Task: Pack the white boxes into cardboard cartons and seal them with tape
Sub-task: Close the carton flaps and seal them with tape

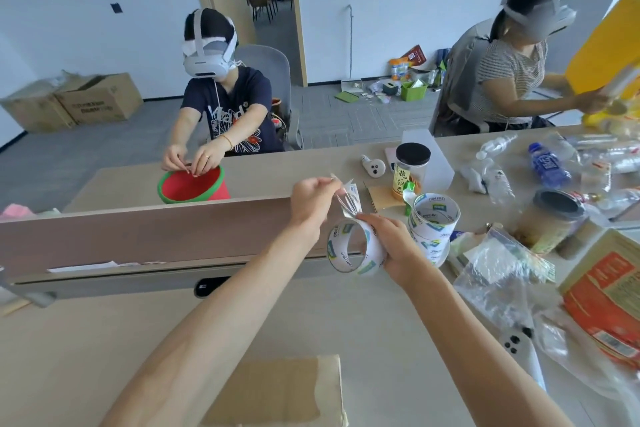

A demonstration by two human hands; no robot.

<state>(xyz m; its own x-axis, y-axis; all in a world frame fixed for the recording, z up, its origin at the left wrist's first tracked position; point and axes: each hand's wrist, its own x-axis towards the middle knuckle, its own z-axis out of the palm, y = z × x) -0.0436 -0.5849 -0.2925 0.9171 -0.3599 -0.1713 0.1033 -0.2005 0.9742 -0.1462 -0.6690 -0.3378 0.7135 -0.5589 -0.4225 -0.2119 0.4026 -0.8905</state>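
Over beige desk, right hand grips white printed tape roll, left hand pinches crinkled end

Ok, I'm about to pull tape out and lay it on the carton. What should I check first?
1. Right hand grips the roll: ok.
2. Left hand pinches the tape end: ok.
3. Tape end flat and clean: not ok, it looks crumpled.
4. Carton below the hands, near the desk edge: ok.
5. Carton flaps fully shut: cannot tell, only part of its top is in view.
6. White boxes inside the carton: cannot tell.
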